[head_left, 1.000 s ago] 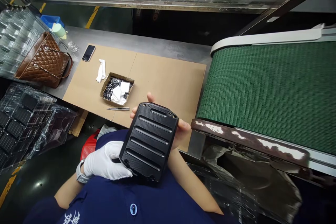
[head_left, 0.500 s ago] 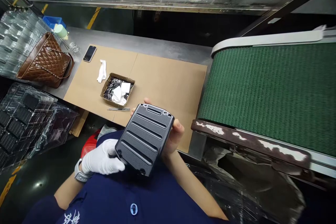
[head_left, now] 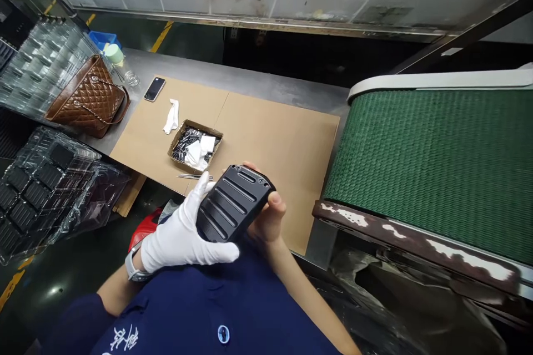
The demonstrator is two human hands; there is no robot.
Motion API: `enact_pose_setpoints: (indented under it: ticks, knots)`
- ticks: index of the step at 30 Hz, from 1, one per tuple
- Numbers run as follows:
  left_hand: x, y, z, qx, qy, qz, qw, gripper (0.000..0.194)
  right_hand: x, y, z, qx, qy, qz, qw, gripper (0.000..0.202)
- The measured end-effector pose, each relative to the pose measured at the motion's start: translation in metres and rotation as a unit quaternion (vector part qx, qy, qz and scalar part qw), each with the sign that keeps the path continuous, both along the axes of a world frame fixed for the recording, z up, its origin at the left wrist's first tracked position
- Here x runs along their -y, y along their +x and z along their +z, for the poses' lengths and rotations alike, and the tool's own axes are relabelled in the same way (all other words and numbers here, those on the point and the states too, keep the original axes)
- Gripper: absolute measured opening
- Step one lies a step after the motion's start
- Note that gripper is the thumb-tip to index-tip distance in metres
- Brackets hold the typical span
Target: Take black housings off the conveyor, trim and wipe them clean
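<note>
I hold a black ribbed cover plate (head_left: 232, 203) with slots and corner screw holes in both hands, close to my chest, tilted away from me. My left hand (head_left: 183, 236), in a white glove with a watch at the wrist, grips its near left edge, fingers spread up its side. My bare right hand (head_left: 268, 215) supports it from below on the right, thumb on the far right edge.
A cardboard sheet (head_left: 266, 138) covers the metal table; on it are a small box of black parts with white cloths (head_left: 195, 146), tweezers (head_left: 194, 177), a white rag (head_left: 171, 116) and a phone (head_left: 154, 89). A brown quilted bag (head_left: 89, 97) and stacked clear trays (head_left: 45, 188) stand left. A green conveyor belt (head_left: 433, 161) runs on the right.
The plate has tipped further away from me and looks shorter. My gloved left hand slid up its left side; the view shifted slightly.
</note>
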State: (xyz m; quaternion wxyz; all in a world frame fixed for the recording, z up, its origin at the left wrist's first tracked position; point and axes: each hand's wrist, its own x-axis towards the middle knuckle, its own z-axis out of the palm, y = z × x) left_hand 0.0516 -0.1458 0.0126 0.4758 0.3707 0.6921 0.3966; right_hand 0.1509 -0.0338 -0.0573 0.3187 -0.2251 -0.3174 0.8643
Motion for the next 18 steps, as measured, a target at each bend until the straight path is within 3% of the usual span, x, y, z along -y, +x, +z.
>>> enact_pose_setpoints:
  ticks: [5, 9, 13, 18]
  knots:
    - [0.017, -0.001, -0.001, 0.052, 0.044, -0.003, 0.998, 0.109, 0.000, 0.008, -0.001, -0.031, -0.101, 0.014, 0.994, 0.067]
    - [0.025, 0.002, 0.000, 0.055, 0.098, -0.033, 0.993, 0.102, -0.007, 0.011, -0.009, -0.123, -0.179, 0.081, 0.973, 0.055]
    - [0.027, 0.004, 0.000, 0.052, 0.125, -0.037, 0.990, 0.087, -0.009, 0.008, -0.009, -0.199, -0.183, 0.122, 0.955, 0.054]
    - [0.029, 0.005, -0.007, 0.023, 0.118, -0.029, 0.992, 0.075, -0.008, 0.003, -0.003, -0.194, -0.154, 0.101, 0.964, 0.059]
